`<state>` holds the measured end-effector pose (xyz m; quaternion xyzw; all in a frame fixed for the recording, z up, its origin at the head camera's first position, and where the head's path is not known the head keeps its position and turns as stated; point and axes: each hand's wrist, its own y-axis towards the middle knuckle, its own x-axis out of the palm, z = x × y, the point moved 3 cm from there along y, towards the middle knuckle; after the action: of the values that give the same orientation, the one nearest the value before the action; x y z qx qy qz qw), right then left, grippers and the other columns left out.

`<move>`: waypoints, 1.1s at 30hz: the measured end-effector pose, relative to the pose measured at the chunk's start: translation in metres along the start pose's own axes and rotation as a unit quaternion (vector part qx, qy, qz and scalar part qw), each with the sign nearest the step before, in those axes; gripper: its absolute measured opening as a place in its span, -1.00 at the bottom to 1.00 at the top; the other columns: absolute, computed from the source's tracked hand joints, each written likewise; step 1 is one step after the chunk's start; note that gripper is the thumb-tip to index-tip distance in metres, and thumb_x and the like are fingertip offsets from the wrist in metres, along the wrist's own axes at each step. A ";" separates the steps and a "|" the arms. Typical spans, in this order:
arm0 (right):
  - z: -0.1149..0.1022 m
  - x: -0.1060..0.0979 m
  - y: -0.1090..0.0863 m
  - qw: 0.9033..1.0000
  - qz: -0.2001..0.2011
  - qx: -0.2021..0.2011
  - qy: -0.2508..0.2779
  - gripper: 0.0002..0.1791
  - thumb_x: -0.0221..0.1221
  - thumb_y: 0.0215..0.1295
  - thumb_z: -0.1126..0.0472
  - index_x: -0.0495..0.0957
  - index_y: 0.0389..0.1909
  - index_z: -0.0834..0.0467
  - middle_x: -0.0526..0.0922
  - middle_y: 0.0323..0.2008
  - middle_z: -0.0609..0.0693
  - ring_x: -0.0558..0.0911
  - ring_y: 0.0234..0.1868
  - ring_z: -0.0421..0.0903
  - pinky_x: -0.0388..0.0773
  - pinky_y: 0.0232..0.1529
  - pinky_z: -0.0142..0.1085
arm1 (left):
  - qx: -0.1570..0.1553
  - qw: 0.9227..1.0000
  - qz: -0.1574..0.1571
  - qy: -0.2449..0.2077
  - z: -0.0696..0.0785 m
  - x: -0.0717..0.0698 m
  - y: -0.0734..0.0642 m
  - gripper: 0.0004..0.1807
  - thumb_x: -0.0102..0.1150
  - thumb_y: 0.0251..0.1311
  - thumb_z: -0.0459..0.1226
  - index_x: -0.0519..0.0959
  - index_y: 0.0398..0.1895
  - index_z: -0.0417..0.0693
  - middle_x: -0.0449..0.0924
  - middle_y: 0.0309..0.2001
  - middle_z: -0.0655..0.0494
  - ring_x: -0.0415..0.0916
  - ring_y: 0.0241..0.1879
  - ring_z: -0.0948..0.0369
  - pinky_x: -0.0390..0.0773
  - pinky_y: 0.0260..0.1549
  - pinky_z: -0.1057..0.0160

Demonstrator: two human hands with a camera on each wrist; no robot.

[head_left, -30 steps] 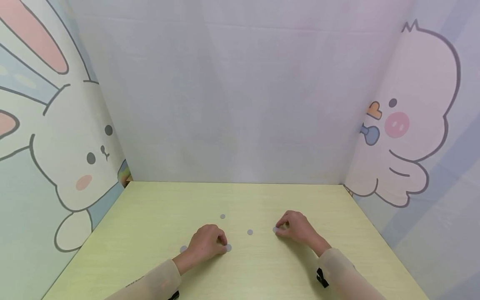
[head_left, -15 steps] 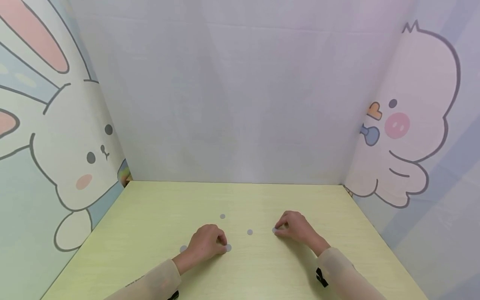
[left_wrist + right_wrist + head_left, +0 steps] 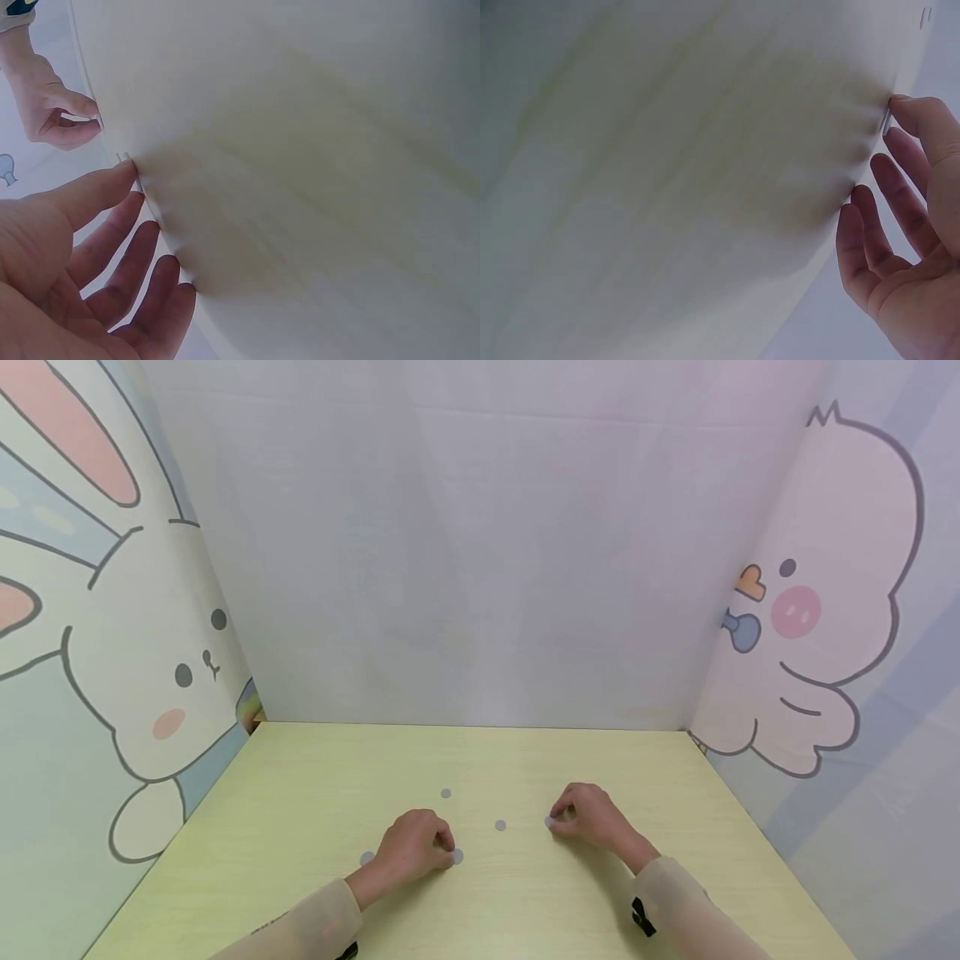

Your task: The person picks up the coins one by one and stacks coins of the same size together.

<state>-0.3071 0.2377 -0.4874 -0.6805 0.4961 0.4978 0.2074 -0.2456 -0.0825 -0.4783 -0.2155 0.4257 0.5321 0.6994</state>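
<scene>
Pinching one disc (image 3: 458, 857), just near-left of the middle disc (image 3: 500, 825): left hand (image 3: 411, 845)! Right of it, right hand (image 3: 595, 817) pinches, partly hiding, another disc (image 3: 548, 821).

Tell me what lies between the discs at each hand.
In the head view, a single untouched grey disc lies on the table between them.

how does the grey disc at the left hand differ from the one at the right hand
The left-hand disc lies nearer the head camera; the right-hand disc lies farther back. The left hand pinches the left-hand disc at its left side; the right hand pinches the right-hand disc at its right side. In the head view, more of the left-hand disc shows than of the right-hand disc. Both are grey.
</scene>
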 end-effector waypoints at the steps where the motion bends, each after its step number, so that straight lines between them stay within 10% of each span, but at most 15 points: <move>1: -0.001 0.000 0.000 1.000 0.002 -0.002 0.001 -0.92 0.56 0.19 0.18 0.84 -0.37 0.05 0.72 -0.34 -0.20 0.56 -0.34 -0.26 0.50 -0.27 -0.36 | 0.000 1.000 0.000 0.000 0.000 0.000 0.000 -0.81 0.67 0.01 -0.27 0.75 -0.52 0.11 0.59 -0.43 0.30 0.42 -0.38 0.32 0.49 -0.34 0.23; 33: -0.063 0.022 0.009 0.996 -0.001 -0.084 0.026 -0.92 0.55 0.11 0.28 0.85 -0.37 0.12 0.72 -0.40 -0.12 0.56 -0.39 -0.23 0.49 -0.32 -0.40 | -0.002 1.000 -0.001 0.001 0.001 -0.002 -0.001 -0.82 0.65 0.01 -0.28 0.75 -0.51 0.11 0.59 -0.42 0.28 0.41 -0.36 0.31 0.49 -0.32 0.23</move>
<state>-0.2848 0.1751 -0.4787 -0.7086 0.4570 0.5198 0.1373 -0.2442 -0.0829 -0.4762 -0.2177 0.4253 0.5318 0.6992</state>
